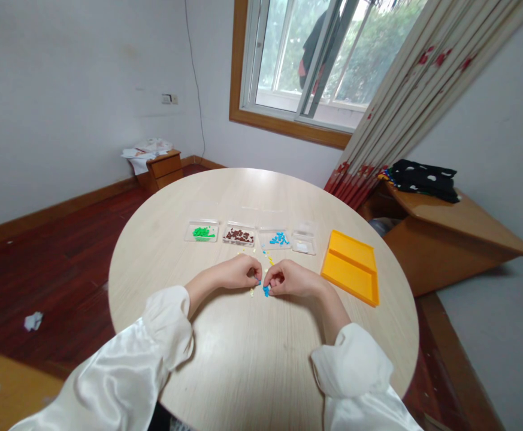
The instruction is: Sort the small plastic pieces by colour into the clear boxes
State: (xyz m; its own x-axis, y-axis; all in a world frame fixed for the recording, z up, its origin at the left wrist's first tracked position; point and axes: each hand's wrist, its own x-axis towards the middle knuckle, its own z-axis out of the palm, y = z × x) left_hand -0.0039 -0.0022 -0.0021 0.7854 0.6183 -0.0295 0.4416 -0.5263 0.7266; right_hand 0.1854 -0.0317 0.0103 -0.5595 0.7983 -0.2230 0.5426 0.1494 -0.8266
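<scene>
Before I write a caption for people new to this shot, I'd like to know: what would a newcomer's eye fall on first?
Probably the bright orange-yellow tray, on the table to the right. Next, the left hand and right hand, close together mid-table at small blue pieces. Beyond them, a row of clear boxes shows vivid green pieces at its left end.

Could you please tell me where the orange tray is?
In the head view, the orange tray lies toward the right on the round table, right of the right hand.
</scene>
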